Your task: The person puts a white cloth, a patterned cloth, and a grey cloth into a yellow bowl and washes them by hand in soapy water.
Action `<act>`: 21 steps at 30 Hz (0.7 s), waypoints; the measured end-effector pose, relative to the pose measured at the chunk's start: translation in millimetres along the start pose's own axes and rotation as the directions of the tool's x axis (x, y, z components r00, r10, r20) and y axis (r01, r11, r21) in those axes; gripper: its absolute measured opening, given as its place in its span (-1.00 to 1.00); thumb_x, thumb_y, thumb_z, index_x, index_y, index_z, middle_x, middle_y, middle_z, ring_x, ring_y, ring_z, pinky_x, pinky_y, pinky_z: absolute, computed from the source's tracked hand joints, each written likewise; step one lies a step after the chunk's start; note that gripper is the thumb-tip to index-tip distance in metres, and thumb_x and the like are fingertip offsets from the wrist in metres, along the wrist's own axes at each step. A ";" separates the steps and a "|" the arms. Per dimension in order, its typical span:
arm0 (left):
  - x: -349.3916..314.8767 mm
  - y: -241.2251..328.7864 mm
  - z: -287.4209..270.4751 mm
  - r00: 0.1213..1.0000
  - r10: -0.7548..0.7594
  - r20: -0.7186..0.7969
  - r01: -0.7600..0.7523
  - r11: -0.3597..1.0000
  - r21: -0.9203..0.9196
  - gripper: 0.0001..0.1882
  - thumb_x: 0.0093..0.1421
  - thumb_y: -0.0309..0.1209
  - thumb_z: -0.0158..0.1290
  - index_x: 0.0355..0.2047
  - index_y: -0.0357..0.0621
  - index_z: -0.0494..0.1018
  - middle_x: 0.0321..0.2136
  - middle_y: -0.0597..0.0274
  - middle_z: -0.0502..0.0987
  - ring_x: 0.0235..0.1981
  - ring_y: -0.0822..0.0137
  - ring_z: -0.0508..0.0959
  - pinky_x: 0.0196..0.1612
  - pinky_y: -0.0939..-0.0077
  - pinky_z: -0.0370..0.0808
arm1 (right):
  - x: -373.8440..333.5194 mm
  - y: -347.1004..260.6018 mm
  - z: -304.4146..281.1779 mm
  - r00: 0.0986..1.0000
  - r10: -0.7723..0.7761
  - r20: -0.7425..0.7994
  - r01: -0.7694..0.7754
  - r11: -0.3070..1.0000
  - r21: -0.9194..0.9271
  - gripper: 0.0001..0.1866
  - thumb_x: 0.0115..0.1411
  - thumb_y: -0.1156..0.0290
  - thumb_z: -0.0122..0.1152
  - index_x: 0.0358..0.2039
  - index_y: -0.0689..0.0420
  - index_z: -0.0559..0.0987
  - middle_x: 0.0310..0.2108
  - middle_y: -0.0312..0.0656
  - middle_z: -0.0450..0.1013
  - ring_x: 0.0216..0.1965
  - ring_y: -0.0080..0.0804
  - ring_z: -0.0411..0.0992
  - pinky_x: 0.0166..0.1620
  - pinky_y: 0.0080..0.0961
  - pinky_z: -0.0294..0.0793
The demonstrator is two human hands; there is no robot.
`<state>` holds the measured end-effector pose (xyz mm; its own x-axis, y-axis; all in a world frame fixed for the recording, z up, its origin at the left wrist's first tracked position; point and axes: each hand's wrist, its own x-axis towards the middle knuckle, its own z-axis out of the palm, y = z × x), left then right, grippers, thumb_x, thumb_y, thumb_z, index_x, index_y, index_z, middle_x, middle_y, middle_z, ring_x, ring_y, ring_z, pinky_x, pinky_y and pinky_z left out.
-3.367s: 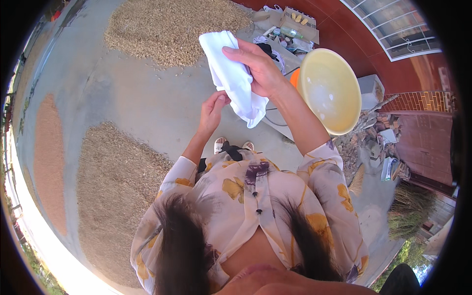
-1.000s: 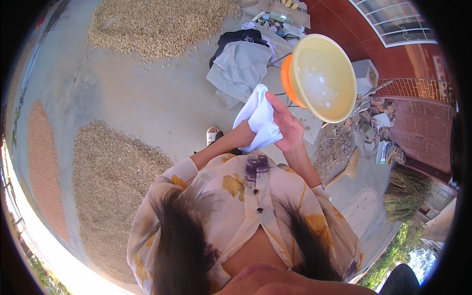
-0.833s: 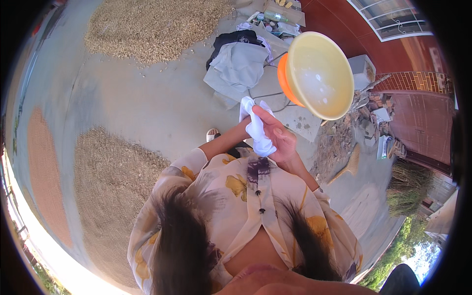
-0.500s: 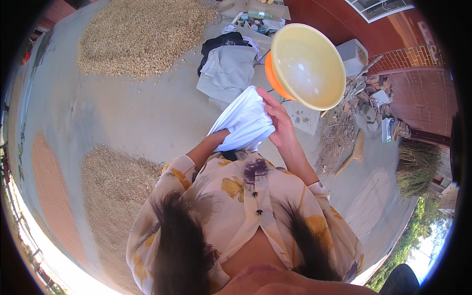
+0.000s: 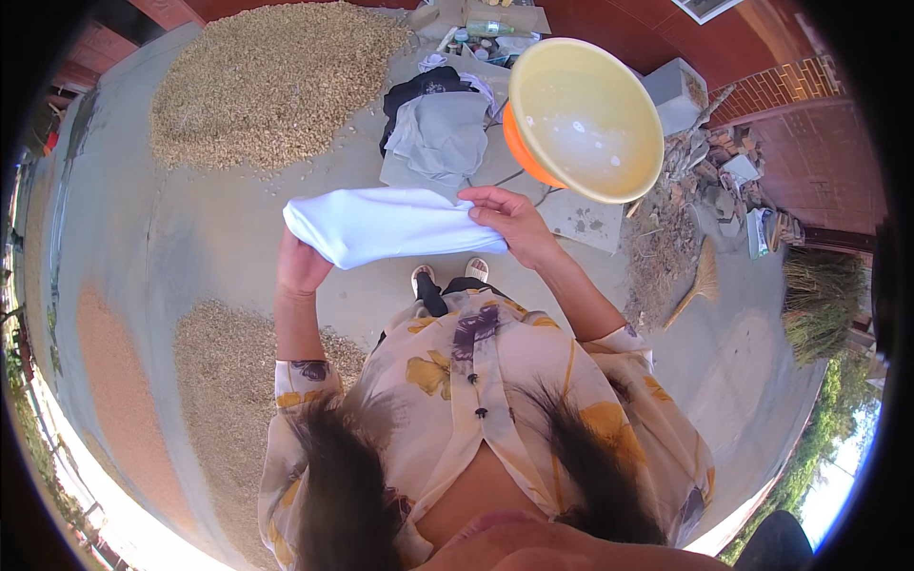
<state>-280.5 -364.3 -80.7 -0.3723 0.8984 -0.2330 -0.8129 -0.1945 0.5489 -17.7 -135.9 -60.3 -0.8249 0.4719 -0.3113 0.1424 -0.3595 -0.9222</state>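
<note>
Head view. The left hand (image 5: pixel 303 266) is closed around the left end of a white cloth (image 5: pixel 386 224), gripping from beneath, so the fabric hides the fingers; only the palm and wrist show under the cloth's edge. The right hand (image 5: pixel 512 221) grips the cloth's right end, fingers curled over the top edge and thumb along the near side, narrowly closed with fabric pinched inside. The cloth is stretched between the two hands as a folded, flattened band. Its long axis runs left to right across the person's front, nearly level, the left end a little farther from the body and slightly higher in the picture than the right end. It is held in the air, above the concrete floor (image 5: pixel 190 209), well in front of the chest.

Just beyond the right hand, on the far right side, stands a yellow basin (image 5: pixel 586 119) with an orange basin (image 5: pixel 519 157) nested under it. Beyond the cloth's middle lies a pile of grey and dark clothes (image 5: pixel 438 133). Far beyond the left hand spreads a heap of grain (image 5: pixel 271 81); another grain heap (image 5: pixel 214 381) lies below and to the left of the left forearm. To the right of the right forearm lies a small broom (image 5: pixel 700 285). Two shoes (image 5: pixel 447 278) show directly under the cloth, near the body.
</note>
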 end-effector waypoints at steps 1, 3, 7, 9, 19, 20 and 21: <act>-8.1 11.7 -18.4 0.987 0.095 -0.128 -0.079 0.989 0.125 -0.48 0.41 -0.12 -0.22 0.19 -0.25 0.25 0.10 0.10 0.41 0.10 0.23 0.44 0.11 0.22 0.44 | -2.0 -9.9 8.9 1.000 -0.004 0.030 0.006 0.997 -0.077 -0.69 0.23 0.53 0.16 0.00 0.12 0.57 -0.17 -0.30 0.55 -0.21 -0.58 0.46 -0.10 -0.58 0.45; -11.1 42.0 -57.0 0.890 0.289 -0.351 -0.145 0.912 0.383 -0.50 0.39 -0.19 -0.16 0.20 -0.28 0.24 0.09 0.07 0.41 0.07 0.25 0.46 0.06 0.25 0.47 | -0.9 -25.2 21.3 0.992 -0.112 0.058 0.122 0.968 -0.218 -0.69 0.23 0.52 0.16 0.00 0.10 0.58 -0.19 -0.30 0.56 -0.22 -0.60 0.46 -0.12 -0.58 0.45; -18.4 56.2 37.0 0.585 0.761 -0.281 -0.122 0.425 0.897 -0.40 0.30 -0.25 0.04 0.24 -0.31 0.18 0.11 0.02 0.39 0.04 0.29 0.47 0.00 0.30 0.48 | 1.5 -40.2 34.7 0.927 -0.361 0.098 0.369 0.839 -0.399 -0.70 0.22 0.51 0.16 -0.02 0.09 0.58 -0.22 -0.22 0.57 -0.22 -0.53 0.49 -0.14 -0.53 0.48; -9.8 15.6 78.0 0.804 0.548 0.231 -0.369 0.154 0.916 -0.29 0.23 -0.21 0.13 0.29 -0.22 0.14 0.12 0.05 0.37 0.04 0.33 0.44 0.03 0.32 0.44 | -0.1 -47.5 55.2 0.906 -0.385 0.176 0.422 0.786 -0.451 -0.69 0.20 0.49 0.17 -0.02 0.09 0.59 -0.23 -0.17 0.57 -0.22 -0.42 0.51 -0.13 -0.47 0.49; 1.1 12.0 95.2 0.934 0.297 0.200 -0.357 0.722 0.593 -0.78 0.33 -0.50 -0.06 -0.06 -0.32 0.44 -0.19 0.26 0.56 -0.15 0.44 0.52 -0.05 0.50 0.45 | 37.3 -8.1 35.9 0.836 -0.432 0.338 0.542 0.742 -0.394 -0.35 0.07 0.26 0.40 0.17 0.11 0.43 0.06 -0.17 0.46 -0.02 -0.29 0.45 0.08 -0.35 0.37; 0.5 17.8 100.5 0.929 0.285 0.234 -0.369 0.705 0.605 -0.78 0.34 -0.50 -0.06 -0.06 -0.31 0.44 -0.19 0.26 0.56 -0.15 0.45 0.52 -0.05 0.51 0.44 | 42.5 18.7 39.1 0.878 -0.201 0.434 0.390 0.826 -0.407 -0.40 0.08 0.22 0.38 0.12 0.14 0.47 -0.01 -0.17 0.50 -0.06 -0.31 0.46 0.03 -0.40 0.39; 0.4 22.1 104.1 0.922 0.276 0.270 -0.386 0.686 0.616 -0.78 0.34 -0.49 -0.06 -0.06 -0.31 0.45 -0.19 0.25 0.56 -0.15 0.46 0.51 -0.04 0.52 0.44 | 44.9 35.6 46.7 0.855 0.035 0.518 0.228 0.871 -0.436 -0.43 0.10 0.18 0.37 0.08 0.16 0.50 -0.08 -0.16 0.54 -0.11 -0.33 0.47 -0.01 -0.46 0.41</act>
<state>-251.9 -327.2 14.9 -0.4470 0.8813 0.1535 -0.1384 -0.2377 0.9614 -75.2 -165.1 -96.4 -0.9833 -0.0262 -0.1800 0.1744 0.1453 -0.9739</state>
